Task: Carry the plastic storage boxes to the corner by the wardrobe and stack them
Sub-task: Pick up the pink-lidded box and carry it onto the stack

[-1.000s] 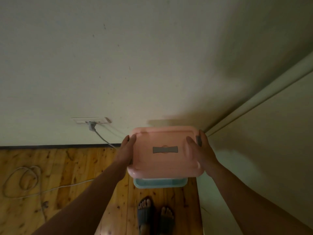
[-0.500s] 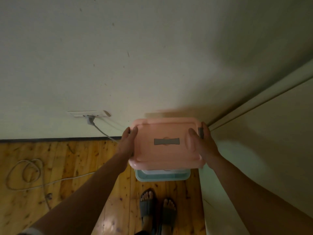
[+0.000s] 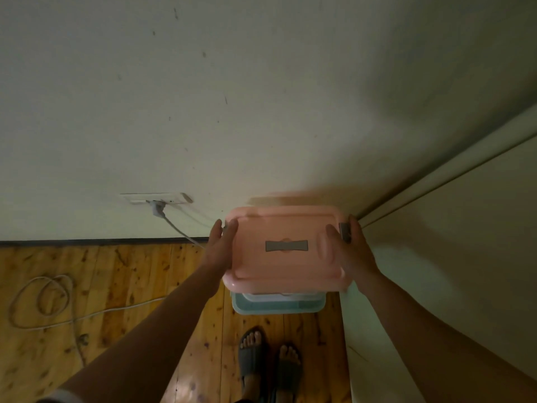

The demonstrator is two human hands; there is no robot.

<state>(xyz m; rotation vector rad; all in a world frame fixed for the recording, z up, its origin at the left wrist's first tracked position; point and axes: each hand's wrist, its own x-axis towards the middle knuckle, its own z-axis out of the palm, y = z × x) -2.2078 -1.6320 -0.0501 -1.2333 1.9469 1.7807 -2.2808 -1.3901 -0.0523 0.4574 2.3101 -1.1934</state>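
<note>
1. A pink storage box (image 3: 286, 248) with a grey handle (image 3: 286, 246) on its lid is being held between both hands, above a pale blue-green storage box (image 3: 277, 305) that is resting on the wooden floor (image 3: 116, 280).
2. The left end of the pink box is being pressed by the left hand (image 3: 220, 248), its fingers held together and flat against the side.
3. The right end is being gripped by the right hand (image 3: 351, 251), the thumb laid over the lid edge and the fingers wrapped around the side near a grey latch (image 3: 344, 230).
4. Whether the pink box is touching the lower box cannot be told; only the near edge of the lower one is being shown.
5. Both boxes are being kept in the corner where the wall (image 3: 261, 112) meets the wardrobe (image 3: 450, 271) on the right.
6. A white cable (image 3: 43, 303) is lying looped on the floor to the left, and another is being fed from the wall socket (image 3: 157, 198).
7. Two feet in grey sandals (image 3: 268, 363) are being seen just before the boxes.
</note>
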